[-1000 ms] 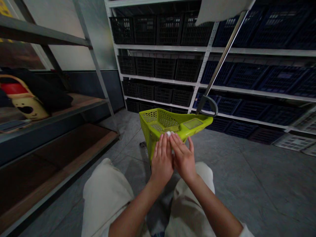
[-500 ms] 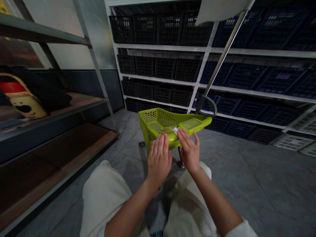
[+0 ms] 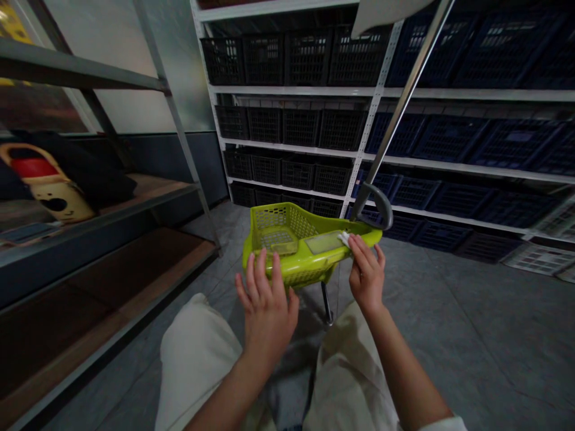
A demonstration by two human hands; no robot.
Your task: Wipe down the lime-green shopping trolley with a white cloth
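Note:
In front of my knees stands a small lime-green shopping cart with a perforated basket and a pale flat panel in its near rim. My left hand rests with spread fingers against the basket's near side. Between the fingers of my right hand is a small white wipe, pressed on the rim at the panel's right end. A grey curved handle and a metal pole rise from the cart's right end.
White racks with black crates and blue crates stand behind the cart. On the left, a metal shelf holds a yellow bottle with a red top and a phone-like flat object. Grey tiles cover the floor.
My right hand has slid right along the rim with the wipe. My left hand has shifted left and its fingers have spread. The cart's near side has turned and tilted somewhat.

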